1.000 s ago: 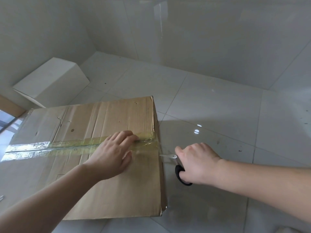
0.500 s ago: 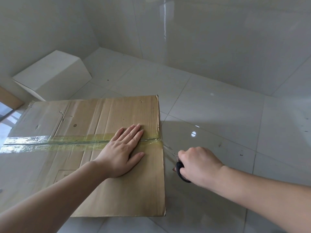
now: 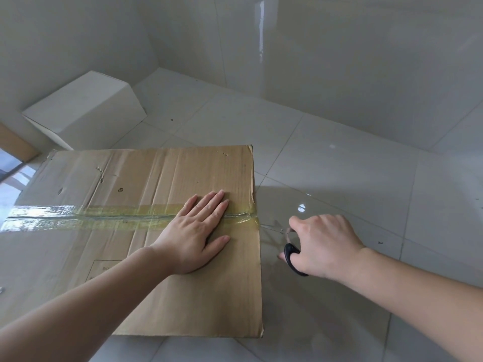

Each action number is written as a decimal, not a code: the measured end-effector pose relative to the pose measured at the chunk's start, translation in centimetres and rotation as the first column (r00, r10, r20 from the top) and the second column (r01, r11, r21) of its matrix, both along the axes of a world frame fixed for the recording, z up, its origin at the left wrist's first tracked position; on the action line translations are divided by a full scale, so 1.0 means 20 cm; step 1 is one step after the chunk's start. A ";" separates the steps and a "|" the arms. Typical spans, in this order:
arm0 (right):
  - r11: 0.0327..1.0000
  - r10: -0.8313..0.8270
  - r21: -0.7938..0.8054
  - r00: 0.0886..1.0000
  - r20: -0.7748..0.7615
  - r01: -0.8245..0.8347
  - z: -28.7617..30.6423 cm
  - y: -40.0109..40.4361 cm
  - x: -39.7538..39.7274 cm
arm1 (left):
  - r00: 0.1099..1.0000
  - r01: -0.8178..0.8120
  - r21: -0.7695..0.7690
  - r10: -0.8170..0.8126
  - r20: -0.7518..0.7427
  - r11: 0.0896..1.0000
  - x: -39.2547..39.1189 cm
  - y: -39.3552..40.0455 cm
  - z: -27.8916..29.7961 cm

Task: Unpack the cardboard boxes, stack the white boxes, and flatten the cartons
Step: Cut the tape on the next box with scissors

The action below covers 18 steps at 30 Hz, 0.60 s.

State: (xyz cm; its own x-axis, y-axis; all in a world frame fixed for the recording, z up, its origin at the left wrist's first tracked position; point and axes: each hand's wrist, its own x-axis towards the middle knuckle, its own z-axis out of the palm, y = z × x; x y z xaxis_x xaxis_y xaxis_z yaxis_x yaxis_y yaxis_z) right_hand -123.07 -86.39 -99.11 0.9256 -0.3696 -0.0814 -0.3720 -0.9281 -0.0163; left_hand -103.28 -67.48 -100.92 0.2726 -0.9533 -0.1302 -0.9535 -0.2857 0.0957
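One carton (image 3: 162, 231), one strip of tape (image 3: 104, 216) along its seam, one white box (image 3: 86, 108), one pair of scissors (image 3: 294, 259), two hands, left hand (image 3: 193, 236) and right hand (image 3: 321, 246)

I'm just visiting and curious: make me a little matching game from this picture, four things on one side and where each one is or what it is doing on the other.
Things:
1. left hand
2. right hand
3. white box
4. yellowish tape

Places or states:
A. runs along the seam on top of the cardboard box
B. stands on the floor by the wall, beyond the cardboard box
C. lies flat, palm down, on the cardboard box
D. grips black-handled scissors beside the box's edge

Pairs: 1-C, 2-D, 3-B, 4-A
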 end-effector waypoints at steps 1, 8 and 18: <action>1.000 0.005 -0.003 1.000 -0.008 -0.005 0.00 -0.01 0.01 | 1.000 0.000 0.003 0.000 0.000 1.000 0.00 0.00 0.00; 0.989 0.143 -0.027 0.980 -0.135 -0.148 0.03 -0.14 0.07 | 1.000 0.003 0.021 -0.003 0.005 1.000 0.00 0.00 0.01; 0.994 0.082 0.079 0.992 -0.093 -0.075 0.00 -0.08 0.02 | 0.999 0.044 0.001 -0.044 -0.024 0.999 0.01 -0.01 0.02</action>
